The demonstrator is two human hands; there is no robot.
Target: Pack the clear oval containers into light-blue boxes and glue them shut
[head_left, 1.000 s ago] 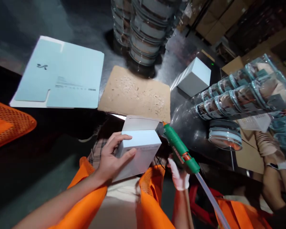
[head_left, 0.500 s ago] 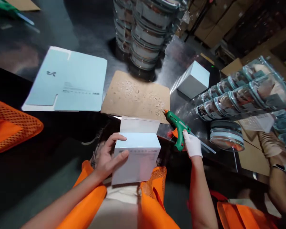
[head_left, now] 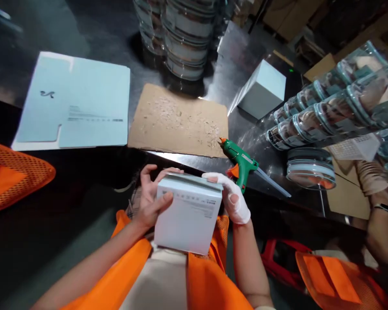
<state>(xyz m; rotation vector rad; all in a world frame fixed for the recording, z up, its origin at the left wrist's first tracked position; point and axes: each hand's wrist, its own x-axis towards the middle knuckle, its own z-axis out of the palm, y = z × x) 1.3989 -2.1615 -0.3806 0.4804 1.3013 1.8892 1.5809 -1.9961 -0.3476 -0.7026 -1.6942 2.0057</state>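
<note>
A pale blue-white cardboard box [head_left: 187, 219] is held close to my body, below the table edge. My left hand [head_left: 153, 196] grips its left side, thumb on the near face and fingers around the top. Wearing a white glove with some bare fingertips, my right hand [head_left: 231, 196] holds the upper right corner, its fingers along the top edge. Just beyond the box, a green hot glue gun [head_left: 241, 161] with an orange trigger lies at the table edge, a clear glue stick protruding from its back. Beside it is a brown cardboard sheet [head_left: 177, 122] spotted with dried glue.
Flat pale blue box blanks [head_left: 93, 99] lie at the left. Glass containers [head_left: 186, 38] stand stacked at the back, and more containers [head_left: 330, 112] rise at the right. A closed box [head_left: 263, 90] sits behind the glue gun. Another person's arm [head_left: 381, 228] shows at far right.
My right hand has let go of the glue gun, leaving it on the table, and has come over to the box. The box's upright top flap is now folded down.
</note>
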